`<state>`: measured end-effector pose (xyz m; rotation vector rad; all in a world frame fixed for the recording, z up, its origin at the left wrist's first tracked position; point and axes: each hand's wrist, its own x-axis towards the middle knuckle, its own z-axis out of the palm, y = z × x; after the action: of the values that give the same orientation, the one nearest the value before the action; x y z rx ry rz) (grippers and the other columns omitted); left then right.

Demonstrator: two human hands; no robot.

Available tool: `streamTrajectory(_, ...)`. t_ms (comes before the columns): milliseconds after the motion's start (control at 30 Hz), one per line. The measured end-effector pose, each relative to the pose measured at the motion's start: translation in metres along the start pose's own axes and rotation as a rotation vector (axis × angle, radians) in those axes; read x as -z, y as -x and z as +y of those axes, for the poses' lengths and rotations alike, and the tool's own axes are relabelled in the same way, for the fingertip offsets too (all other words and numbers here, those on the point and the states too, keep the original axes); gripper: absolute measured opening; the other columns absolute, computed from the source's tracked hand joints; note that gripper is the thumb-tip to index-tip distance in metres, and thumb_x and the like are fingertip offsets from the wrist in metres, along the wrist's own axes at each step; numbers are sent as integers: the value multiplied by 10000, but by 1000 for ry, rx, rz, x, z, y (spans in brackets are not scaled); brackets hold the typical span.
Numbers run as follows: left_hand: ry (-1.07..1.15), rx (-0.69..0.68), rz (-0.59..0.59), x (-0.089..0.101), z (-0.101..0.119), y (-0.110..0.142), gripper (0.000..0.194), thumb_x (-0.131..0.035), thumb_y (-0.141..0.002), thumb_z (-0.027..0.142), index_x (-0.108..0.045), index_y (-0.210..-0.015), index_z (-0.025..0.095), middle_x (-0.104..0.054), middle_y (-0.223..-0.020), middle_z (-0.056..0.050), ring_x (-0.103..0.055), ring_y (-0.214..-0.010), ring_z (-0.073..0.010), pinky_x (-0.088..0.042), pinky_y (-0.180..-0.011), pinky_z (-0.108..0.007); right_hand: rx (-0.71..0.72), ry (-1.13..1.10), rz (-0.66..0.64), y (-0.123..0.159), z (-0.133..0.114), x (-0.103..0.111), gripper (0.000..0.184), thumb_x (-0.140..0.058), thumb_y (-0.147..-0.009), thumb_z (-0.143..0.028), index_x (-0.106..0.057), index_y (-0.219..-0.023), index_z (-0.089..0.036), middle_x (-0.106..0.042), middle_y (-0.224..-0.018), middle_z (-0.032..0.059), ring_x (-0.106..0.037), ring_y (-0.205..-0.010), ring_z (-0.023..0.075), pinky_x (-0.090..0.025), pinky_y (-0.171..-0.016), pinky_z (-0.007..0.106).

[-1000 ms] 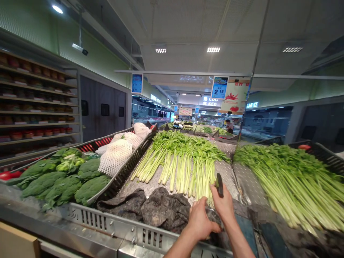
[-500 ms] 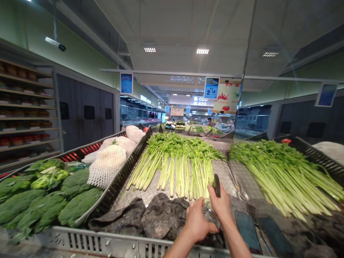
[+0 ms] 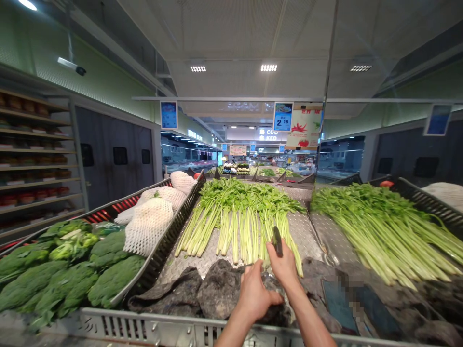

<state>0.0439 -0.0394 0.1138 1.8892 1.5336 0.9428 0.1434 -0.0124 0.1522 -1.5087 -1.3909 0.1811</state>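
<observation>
A dark narrow tool (image 3: 278,241) sticks up from my right hand (image 3: 282,264), whose fingers are closed around it; its lower part is hidden in the grip. Just left of it and lower, my left hand (image 3: 255,293) reaches to the cut ends of the celery (image 3: 244,231), thumb stretched away from the fingers. Whether its fingertips touch a stalk cannot be made out. The celery lies side by side on a studded metal shelf, leaves away from me. Crumpled dark cloth (image 3: 217,286) lies below the stalk ends, under my hands.
On the left, a black crate (image 3: 173,214) holds broccoli (image 3: 67,274) and white net-wrapped produce (image 3: 148,226). A grey slatted rail (image 3: 119,325) runs along the front. The mirror (image 3: 365,168) on the right reflects the celery. A flat dark slab (image 3: 338,306) rests on the cloth beside the mirror.
Both hands have moved left, the right one also slightly up with the dark tool. Celery stalks now show to the right of my right hand. The camera view has shifted slightly.
</observation>
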Motion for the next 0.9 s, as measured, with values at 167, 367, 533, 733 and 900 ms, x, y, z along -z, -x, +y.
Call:
streamTrajectory(167, -11, 54, 26, 11, -10, 6, 865, -695, -359, 295, -391, -1153, 140, -497, -1033, -84, -447, -946, -233, -335, -816, -281, 26, -67, -42, 6, -5, -18, 294, -375, -702, -420, -508, -793, -174, -583, -711, 45, -551, -697, 182, -393, -620, 259)
streamTrajectory(367, -14, 59, 93, 25, -21, 10, 857, -692, -375, 321, -385, -1159, 160, -494, -1033, -74, -450, -943, -223, -332, -829, -285, 70, -121, -81, 9, -20, -32, 297, -388, -691, -418, -509, -802, -171, -577, -720, 42, -541, -694, 174, -389, -627, 264)
streamTrajectory(533, -6, 100, 114, 37, -26, 16, 866, -690, -378, 321, -374, -1168, 162, -499, -1030, -72, -454, -939, -223, -334, -827, -283, 80, -112, -134, 12, -36, -37, 274, -376, -703, -401, -505, -782, -173, -573, -703, 37, -537, -679, 168, -384, -618, 255)
streamTrajectory(733, -25, 133, 155, 48, -35, 24, 864, -695, -376, 319, -380, -1163, 157, -501, -1024, -79, -465, -927, -225, -340, -818, -289, 80, -122, -174, 19, -43, -50, 275, -372, -707, -404, -512, -779, -178, -574, -671, 34, -543, -663, 169, -384, -599, 250)
streamTrajectory(900, -48, 129, 183, 53, -44, 25, 863, -698, -382, 305, -373, -1168, 158, -497, -1048, -77, -457, -953, -225, -332, -833, -283, 128, -172, -182, 22, -48, -60, 282, -395, -689, -413, -509, -784, -173, -580, -710, 38, -544, -688, 169, -388, -618, 252)
